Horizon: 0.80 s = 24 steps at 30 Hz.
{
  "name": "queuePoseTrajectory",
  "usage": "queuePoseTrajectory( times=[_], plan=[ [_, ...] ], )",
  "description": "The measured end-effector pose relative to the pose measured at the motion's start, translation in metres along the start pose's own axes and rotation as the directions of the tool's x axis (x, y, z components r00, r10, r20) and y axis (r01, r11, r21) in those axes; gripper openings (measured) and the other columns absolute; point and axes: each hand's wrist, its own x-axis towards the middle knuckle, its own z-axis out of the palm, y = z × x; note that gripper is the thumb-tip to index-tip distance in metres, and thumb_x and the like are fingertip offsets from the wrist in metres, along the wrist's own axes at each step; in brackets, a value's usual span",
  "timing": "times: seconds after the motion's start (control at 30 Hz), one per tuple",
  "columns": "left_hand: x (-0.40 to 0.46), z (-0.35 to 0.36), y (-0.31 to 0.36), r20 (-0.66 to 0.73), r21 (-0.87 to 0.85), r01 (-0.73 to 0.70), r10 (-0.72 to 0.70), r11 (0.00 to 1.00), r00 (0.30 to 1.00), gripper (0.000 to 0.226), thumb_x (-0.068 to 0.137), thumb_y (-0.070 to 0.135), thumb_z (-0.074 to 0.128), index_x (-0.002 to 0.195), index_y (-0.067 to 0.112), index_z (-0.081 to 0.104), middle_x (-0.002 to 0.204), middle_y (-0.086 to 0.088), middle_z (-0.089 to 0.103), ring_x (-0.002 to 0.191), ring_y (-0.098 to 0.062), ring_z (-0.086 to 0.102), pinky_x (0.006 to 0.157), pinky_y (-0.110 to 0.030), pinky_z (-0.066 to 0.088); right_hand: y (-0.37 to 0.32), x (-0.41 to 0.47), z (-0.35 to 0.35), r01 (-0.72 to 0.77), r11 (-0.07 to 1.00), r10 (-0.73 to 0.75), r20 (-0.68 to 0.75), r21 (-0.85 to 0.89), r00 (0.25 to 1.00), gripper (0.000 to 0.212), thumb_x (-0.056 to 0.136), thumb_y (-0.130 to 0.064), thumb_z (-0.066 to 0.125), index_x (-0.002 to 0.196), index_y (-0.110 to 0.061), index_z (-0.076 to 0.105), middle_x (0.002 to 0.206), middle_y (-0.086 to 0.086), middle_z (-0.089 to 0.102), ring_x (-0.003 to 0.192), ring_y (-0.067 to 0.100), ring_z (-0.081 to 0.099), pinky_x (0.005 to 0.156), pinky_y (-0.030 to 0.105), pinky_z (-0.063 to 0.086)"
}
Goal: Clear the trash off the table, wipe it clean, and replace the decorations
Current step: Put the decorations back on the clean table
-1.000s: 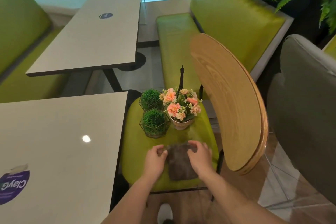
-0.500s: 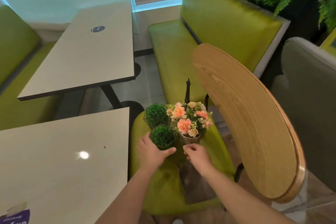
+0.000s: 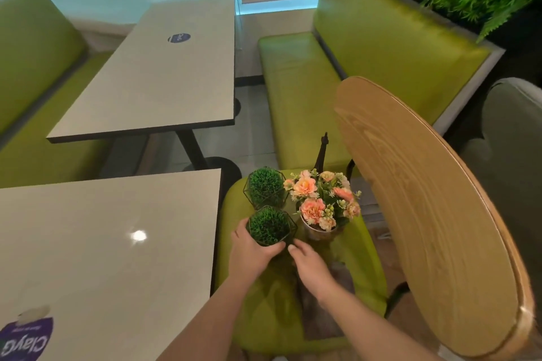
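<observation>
Since the frame a second earlier, both hands have left the grey cloth and gone forward to the nearer grass ball; the cloth now lies flat on the chair seat, partly under the right forearm. The chair seat, green and padded, serves as landmark. At its near half the left hand cups the nearer grass ball in its black wire frame, fingers curled round the left side and thumb across the front. The right hand lies just right of that ball, its thumb tip at the frame; whether its fingers grip cannot be told. Toward the seat's far half stand the second grass ball and, to its right, the flower pot with pink blooms. Behind the flowers rises a small dark tower figure. Left of the seat lies the pale table, bearing a purple sticker. Right of the seat curves the wooden chair back. Beyond the seat stand a second table and green benches.
</observation>
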Motion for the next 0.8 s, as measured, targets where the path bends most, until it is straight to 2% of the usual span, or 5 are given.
queuePoseTrajectory(
  times=[0.27,0.47,0.6,0.7,0.8],
  plan=[
    [-0.021,-0.049,-0.044,-0.176,-0.171,0.083,-0.113,0.982,0.978,0.104,0.054,0.045,0.09,0.139,0.023,0.033,0.126,0.001,0.035,0.121,-0.014,0.04,0.101,-0.028,0.037,-0.02,-0.01,0.058,0.097,0.992,-0.09,0.086,-0.079,0.992,0.039,0.104,-0.029,0.041,0.139,-0.014,0.05,0.136,0.001,0.054,0.125,0.015,0.047,0.094,0.022,0.035],
    [-0.044,-0.099,-0.099,-0.322,-0.252,0.176,-0.254,0.952,0.912,0.104,0.051,0.045,0.09,0.137,0.025,0.035,0.12,0.006,0.032,0.113,-0.016,0.051,0.097,-0.031,0.046,-0.032,-0.023,0.128,0.14,0.973,-0.084,0.282,-0.185,0.956,0.041,0.105,-0.025,0.038,0.14,-0.007,0.048,0.141,0.006,0.046,0.131,0.018,0.041,0.108,0.025,0.029],
    [-0.067,-0.126,-0.133,-0.41,-0.289,0.249,-0.354,0.925,0.841,0.106,0.052,0.046,0.09,0.139,0.022,0.034,0.127,0.002,0.034,0.11,-0.016,0.051,0.095,-0.031,0.047,-0.038,-0.039,0.168,0.173,0.965,-0.07,0.444,-0.197,0.893,0.027,0.105,-0.021,0.036,0.121,-0.013,0.057,0.123,0.002,0.056,0.107,0.01,0.049,0.083,0.012,0.037],
    [-0.083,-0.144,-0.152,-0.463,-0.321,0.283,-0.411,0.904,0.785,0.106,0.054,0.044,0.091,0.14,0.02,0.034,0.131,-0.001,0.035,0.104,-0.008,0.042,0.094,-0.031,0.045,-0.04,-0.051,0.192,0.189,0.958,-0.053,0.515,-0.215,0.855,0.036,0.105,-0.021,0.037,0.124,0.002,0.057,0.122,0.01,0.059,0.113,0.019,0.054,0.089,0.021,0.04],
    [-0.094,-0.156,-0.163,-0.483,-0.337,0.309,-0.446,0.889,0.754,0.107,0.054,0.046,0.091,0.141,0.021,0.033,0.132,-0.002,0.034,0.102,-0.008,0.041,0.094,-0.03,0.044,-0.039,-0.06,0.207,0.184,0.954,-0.021,0.562,-0.236,0.827,0.038,0.105,-0.022,0.038,0.127,0.004,0.054,0.126,0.011,0.056,0.119,0.021,0.052,0.08,0.015,0.037]
  ],
)
